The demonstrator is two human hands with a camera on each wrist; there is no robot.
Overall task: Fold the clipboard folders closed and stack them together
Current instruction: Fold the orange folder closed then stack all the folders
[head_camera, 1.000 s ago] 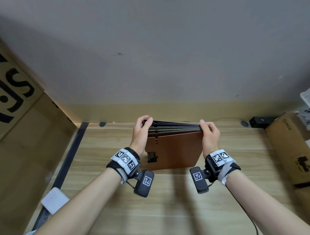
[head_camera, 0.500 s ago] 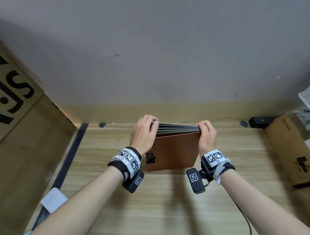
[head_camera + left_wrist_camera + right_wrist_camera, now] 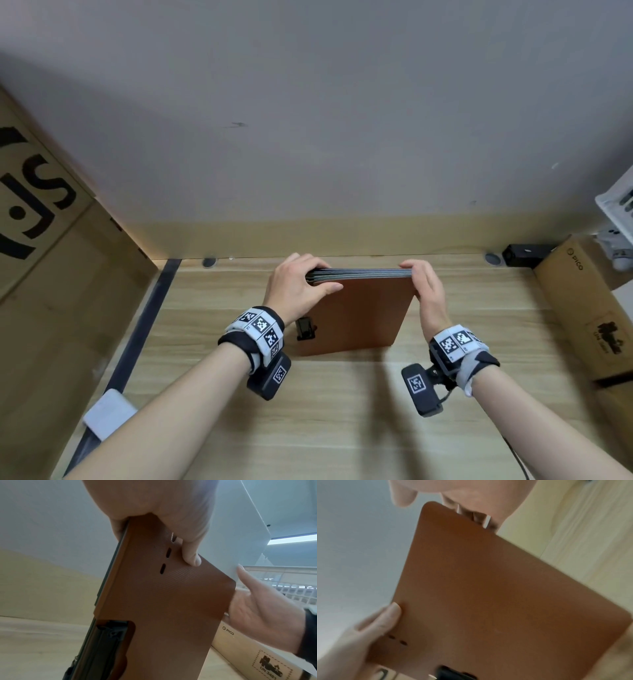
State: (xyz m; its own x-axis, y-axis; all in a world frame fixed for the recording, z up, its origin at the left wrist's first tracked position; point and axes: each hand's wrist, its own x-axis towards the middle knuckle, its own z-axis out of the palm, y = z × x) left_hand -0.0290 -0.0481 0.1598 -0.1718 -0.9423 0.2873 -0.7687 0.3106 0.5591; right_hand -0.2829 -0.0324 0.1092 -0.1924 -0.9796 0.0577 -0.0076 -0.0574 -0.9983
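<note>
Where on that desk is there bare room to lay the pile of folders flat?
The widest bare wood lies between the forearms, in front of the folder stack. Another patch sits left of the left hand. The right edge is crowded by a cardboard box.

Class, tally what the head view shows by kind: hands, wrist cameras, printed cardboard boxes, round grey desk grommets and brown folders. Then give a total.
Hands: 2 (left hand, right hand)
Wrist cameras: 2
Printed cardboard boxes: 2
Desk grommets: 2
Brown folder: 1
Total: 9
</note>
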